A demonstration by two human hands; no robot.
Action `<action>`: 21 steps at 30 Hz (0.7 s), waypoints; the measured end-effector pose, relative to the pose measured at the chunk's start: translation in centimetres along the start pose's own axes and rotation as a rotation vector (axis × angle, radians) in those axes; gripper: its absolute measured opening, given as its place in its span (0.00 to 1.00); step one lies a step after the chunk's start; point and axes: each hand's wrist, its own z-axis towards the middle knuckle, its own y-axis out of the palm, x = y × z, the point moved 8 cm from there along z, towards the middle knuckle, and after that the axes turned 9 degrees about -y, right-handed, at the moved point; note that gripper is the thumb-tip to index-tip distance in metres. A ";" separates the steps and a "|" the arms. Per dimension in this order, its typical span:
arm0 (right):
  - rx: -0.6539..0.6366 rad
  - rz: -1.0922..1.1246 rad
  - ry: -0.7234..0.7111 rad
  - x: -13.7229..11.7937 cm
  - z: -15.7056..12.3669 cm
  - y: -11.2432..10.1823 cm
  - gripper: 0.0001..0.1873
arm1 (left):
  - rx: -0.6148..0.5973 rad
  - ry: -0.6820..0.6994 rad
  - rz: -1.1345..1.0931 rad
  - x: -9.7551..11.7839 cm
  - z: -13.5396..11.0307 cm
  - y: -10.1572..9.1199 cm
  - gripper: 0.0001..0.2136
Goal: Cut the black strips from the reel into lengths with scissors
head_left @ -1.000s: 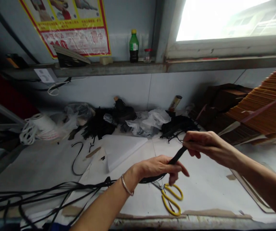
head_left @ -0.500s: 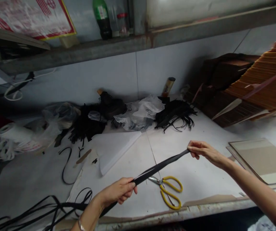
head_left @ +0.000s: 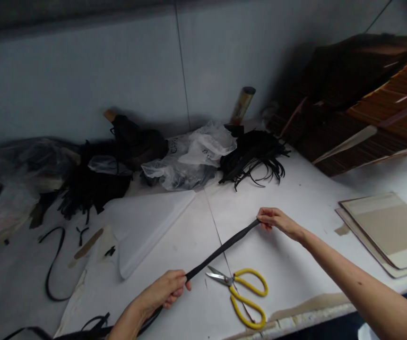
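A bundle of black strips (head_left: 224, 246) stretches taut between my two hands, rising toward the right above the white-covered table. My left hand (head_left: 169, 288) is closed around it at the lower left, and the rest trails past my wrist to the left. At the upper right end, my right hand (head_left: 271, 219) pinches the strips between thumb and fingers. Scissors (head_left: 247, 297) with yellow handles lie on the table just below the stretched strips, blades slightly apart and pointing left. Whether the strips are separate or folded over cannot be made out.
Black fringed strips (head_left: 256, 156) and clear plastic bags (head_left: 196, 153) lie along the wall. A sheet of white paper (head_left: 150, 231) is on the left. Flat boards (head_left: 387, 231) rest at right, before stacked brown bundles (head_left: 391, 108). The table's edge (head_left: 306, 318) is close in front.
The view has tipped down, and the shelf with bottles is out of sight. Both hands still hold the strips, which now lie closer together, without the gap seen earlier.
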 end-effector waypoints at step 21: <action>0.251 -0.071 0.104 6.0 -8.4 -7.2 0.24 | 0.069 0.014 0.326 2.2 0.9 -0.3 0.25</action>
